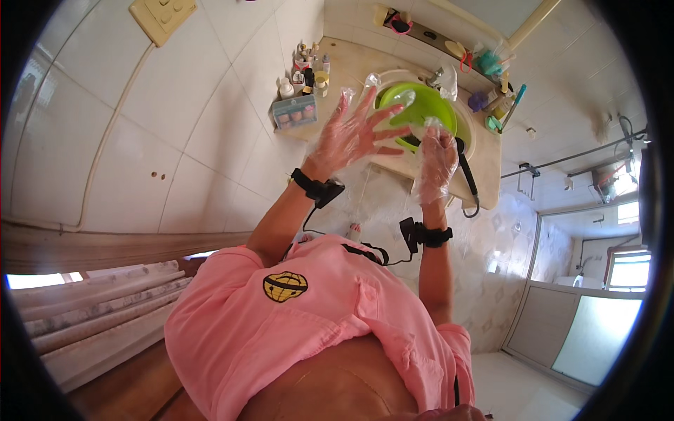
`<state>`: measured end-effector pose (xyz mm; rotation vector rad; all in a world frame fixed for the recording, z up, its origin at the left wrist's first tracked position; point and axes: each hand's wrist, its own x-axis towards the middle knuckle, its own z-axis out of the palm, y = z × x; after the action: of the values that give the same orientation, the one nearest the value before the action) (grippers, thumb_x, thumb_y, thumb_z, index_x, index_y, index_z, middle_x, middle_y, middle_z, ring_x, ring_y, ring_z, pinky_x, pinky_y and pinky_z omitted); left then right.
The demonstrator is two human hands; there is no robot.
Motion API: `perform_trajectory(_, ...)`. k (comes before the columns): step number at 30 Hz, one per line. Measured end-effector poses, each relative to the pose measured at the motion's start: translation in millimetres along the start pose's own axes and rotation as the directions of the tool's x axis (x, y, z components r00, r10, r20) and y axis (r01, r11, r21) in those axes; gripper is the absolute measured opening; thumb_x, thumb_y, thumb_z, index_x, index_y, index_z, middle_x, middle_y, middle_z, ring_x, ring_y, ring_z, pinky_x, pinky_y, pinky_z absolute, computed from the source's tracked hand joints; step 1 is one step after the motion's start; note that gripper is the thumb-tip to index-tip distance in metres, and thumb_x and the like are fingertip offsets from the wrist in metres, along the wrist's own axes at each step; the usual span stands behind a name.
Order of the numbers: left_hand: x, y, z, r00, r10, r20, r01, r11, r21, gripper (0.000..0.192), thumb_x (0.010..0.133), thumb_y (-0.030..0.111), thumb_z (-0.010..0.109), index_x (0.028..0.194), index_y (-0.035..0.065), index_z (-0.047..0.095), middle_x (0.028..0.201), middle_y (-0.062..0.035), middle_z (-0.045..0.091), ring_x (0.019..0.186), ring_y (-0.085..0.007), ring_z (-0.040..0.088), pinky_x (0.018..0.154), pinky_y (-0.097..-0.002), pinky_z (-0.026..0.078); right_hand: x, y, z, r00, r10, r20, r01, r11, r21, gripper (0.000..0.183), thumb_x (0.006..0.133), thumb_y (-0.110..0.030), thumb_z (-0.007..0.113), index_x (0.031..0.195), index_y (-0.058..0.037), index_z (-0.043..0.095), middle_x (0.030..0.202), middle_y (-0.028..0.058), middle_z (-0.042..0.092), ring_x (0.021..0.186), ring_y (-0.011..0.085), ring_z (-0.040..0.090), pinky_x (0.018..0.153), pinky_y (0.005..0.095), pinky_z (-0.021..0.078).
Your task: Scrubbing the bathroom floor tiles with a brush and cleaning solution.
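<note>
Both of my hands wear clear plastic disposable gloves. My left hand (pixel 355 131) is raised with its fingers spread, palm side not certain, and holds nothing. Beside it on the right, my right hand (pixel 438 150) has its fingers curled together at the near edge of a green plastic basin (pixel 447 108); whether it pinches the left glove's film or something else is hard to tell. The basin sits in the washbasin (pixel 470 134), with something dark partly visible inside. Just right of my right hand, a black-handled tool (pixel 466 168) with a cord lies over the counter's edge.
Bottles (pixel 286 88) and a clear lidded box (pixel 296 111) stand at the counter's left. A faucet (pixel 436 78) rises behind the basin. A shelf (pixel 421 32) with toiletries runs along the wall. The counter (pixel 488 181) has a rounded right corner. A towel rail (pixel 568 157) is farther right.
</note>
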<state>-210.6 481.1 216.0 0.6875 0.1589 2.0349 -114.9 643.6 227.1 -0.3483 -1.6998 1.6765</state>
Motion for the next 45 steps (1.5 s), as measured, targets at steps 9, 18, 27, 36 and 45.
perform_trajectory(9, 16.2, 2.2, -20.5, 0.904, 0.407, -0.133, -0.425, 0.891, -0.161, 0.058, 0.097, 0.052, 0.024, 0.145, 0.0192, 0.025, 0.150, -0.0132, 0.023, 0.140, -0.0268, 0.018, 0.115, -0.0488, 0.012, -60.9, -15.2, 36.0, 0.893, -0.053, 0.447, 0.336, 0.740, -0.583, 0.032, 0.085, -0.027, 0.063, 0.098, 0.0005, 0.053, 0.081, 0.0133, 0.053, 0.070, 0.0244, 0.049, 0.068, 0.0354, 0.0432)
perform_trajectory(18, 18.9, 3.4, -16.4, 0.895, 0.411, -0.174, -0.444, 0.780, -0.441, 0.056, 0.096, 0.051, 0.030, 0.141, 0.0175, 0.032, 0.152, -0.0105, 0.020, 0.140, -0.0278, 0.017, 0.115, -0.0499, 0.010, -61.8, -0.2, 53.4, 0.736, -0.281, 0.616, 0.578, 0.735, -0.355, 0.006, 0.085, 0.002, 0.053, 0.090, -0.0025, 0.052, 0.081, 0.0172, 0.052, 0.073, 0.0364, 0.055, 0.062, 0.0390, 0.0434)
perform_trajectory(27, 19.0, 0.0, -11.7, 0.862, 0.488, -0.137, -0.503, 0.857, -0.115, 0.058, 0.092, 0.061, 0.032, 0.142, 0.0314, 0.027, 0.153, -0.0041, 0.019, 0.142, -0.0294, 0.011, 0.108, -0.0635, 0.006, -62.5, -0.5, 50.9, 0.671, -0.246, 0.699, 0.584, 0.756, -0.295, 0.007, 0.084, 0.004, 0.054, 0.086, -0.0017, 0.050, 0.076, 0.0171, 0.050, 0.070, 0.0372, 0.051, 0.061, 0.0375, 0.0428)
perform_trajectory(36, 12.5, -3.5, -16.9, 0.924, 0.297, -0.243, -0.333, 0.935, -0.123, 0.071, 0.086, 0.071, 0.032, 0.146, 0.0379, 0.013, 0.153, -0.0116, 0.011, 0.139, -0.0379, 0.014, 0.106, -0.0661, 0.011, -64.4, 17.8, 46.1, 0.618, -0.267, 0.740, 0.646, 0.709, -0.284, 0.017, 0.075, 0.005, 0.055, 0.090, -0.0029, 0.055, 0.086, 0.0149, 0.057, 0.079, 0.0355, 0.057, 0.067, 0.0422, 0.0462)
perform_trajectory(45, 9.4, -8.2, -43.6, 0.980, 0.177, -0.095, -0.182, 0.982, -0.049, 0.080, 0.088, 0.069, 0.027, 0.148, 0.0179, 0.015, 0.153, -0.0069, 0.011, 0.140, -0.0317, 0.015, 0.112, -0.0552, 0.014, -68.1, 37.1, 30.7, 0.596, -0.172, 0.784, 0.715, 0.559, -0.421, 0.013, 0.075, -0.001, 0.058, 0.088, -0.0032, 0.056, 0.090, 0.0166, 0.057, 0.079, 0.0362, 0.057, 0.068, 0.0433, 0.0470)
